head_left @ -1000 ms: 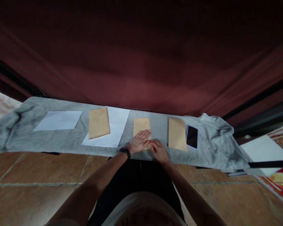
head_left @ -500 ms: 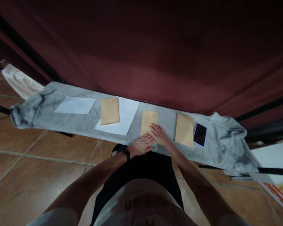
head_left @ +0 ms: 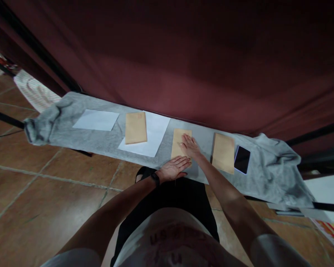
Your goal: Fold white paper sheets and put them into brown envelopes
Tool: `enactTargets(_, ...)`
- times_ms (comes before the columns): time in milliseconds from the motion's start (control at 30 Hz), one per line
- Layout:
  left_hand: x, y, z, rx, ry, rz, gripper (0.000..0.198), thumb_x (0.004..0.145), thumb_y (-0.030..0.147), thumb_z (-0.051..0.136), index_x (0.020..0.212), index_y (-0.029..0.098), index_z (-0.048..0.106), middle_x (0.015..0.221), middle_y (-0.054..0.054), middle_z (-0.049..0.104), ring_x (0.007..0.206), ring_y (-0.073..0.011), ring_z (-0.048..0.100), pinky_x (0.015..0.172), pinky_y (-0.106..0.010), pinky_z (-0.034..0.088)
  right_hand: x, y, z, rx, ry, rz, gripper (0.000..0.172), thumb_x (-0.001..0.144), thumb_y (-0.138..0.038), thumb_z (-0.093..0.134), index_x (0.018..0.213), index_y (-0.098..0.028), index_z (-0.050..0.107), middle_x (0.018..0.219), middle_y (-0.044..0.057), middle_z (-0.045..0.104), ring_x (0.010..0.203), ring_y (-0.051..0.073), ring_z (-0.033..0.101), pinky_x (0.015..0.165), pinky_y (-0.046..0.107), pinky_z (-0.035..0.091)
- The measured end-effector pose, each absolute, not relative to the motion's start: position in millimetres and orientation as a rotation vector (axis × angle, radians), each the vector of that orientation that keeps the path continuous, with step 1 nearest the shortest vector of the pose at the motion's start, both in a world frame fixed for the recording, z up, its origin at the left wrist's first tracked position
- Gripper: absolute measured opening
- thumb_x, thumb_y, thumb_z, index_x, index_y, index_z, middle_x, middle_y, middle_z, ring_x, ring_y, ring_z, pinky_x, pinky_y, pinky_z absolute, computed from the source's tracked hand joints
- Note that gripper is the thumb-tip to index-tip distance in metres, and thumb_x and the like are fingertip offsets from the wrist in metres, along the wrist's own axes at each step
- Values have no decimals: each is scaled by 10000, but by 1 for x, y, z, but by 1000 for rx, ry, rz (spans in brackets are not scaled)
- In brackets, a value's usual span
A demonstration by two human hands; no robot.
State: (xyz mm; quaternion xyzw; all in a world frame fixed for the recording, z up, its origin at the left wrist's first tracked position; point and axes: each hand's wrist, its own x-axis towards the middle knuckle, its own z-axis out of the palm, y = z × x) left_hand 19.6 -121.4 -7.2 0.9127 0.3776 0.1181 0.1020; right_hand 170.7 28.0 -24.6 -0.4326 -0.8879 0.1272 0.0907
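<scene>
A tan paper envelope [head_left: 177, 142] lies in front of me on the grey cloth, its lower part covered by my hands. My left hand [head_left: 174, 168] rests flat across its near end, fingers stretched to the right. Higher up on the envelope, my right hand [head_left: 190, 145] presses flat with its fingers out, hiding the upper right part. To the left, a stack of tan envelopes [head_left: 136, 128] sits on a white sheet of paper [head_left: 153, 139]. Another stack of envelopes [head_left: 223, 153] lies to the right of my hands.
Beside the right stack lies a phone [head_left: 242, 160], screen dark. A white sheet [head_left: 96, 119] is at the left of the narrow cloth-covered bench [head_left: 100, 144]. A dark red curtain [head_left: 169, 81] hangs behind it. Black bars [head_left: 5, 118] flank the bench.
My right hand has slid up the envelope, away from my left hand, which stays at the near end. The whole view has shifted slightly.
</scene>
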Motion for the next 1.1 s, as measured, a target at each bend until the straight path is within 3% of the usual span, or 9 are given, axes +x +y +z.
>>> enactTargets(333,19,-119,-14,2660,1167,399,503,1065,431,421,1511,209,490,1582,-91,499,1509,-196,394,1275,-396,261,195,-14,-28,-1328,-2600,364,557,1088,-368,265,1618,-207,330,1676,82,324,1564,198,276,1292,484,203)
enactTargets(800,15,-130,-14,2508,1309,640,398,1061,236,385,1391,154,593,1449,-124,625,1389,-203,546,1180,-417,458,223,-91,-24,-1232,-2536,378,487,1078,-349,405,1542,-223,477,1609,87,440,1490,227,432,1248,489,340)
enactTargets(1100,13,-115,-16,2247,1446,873,330,1008,135,431,1202,196,691,1260,-94,702,1231,-211,636,1087,-425,542,225,-106,-16,-1327,-2209,407,373,1029,-185,460,1311,-243,697,1394,67,679,1297,215,624,1186,457,450)
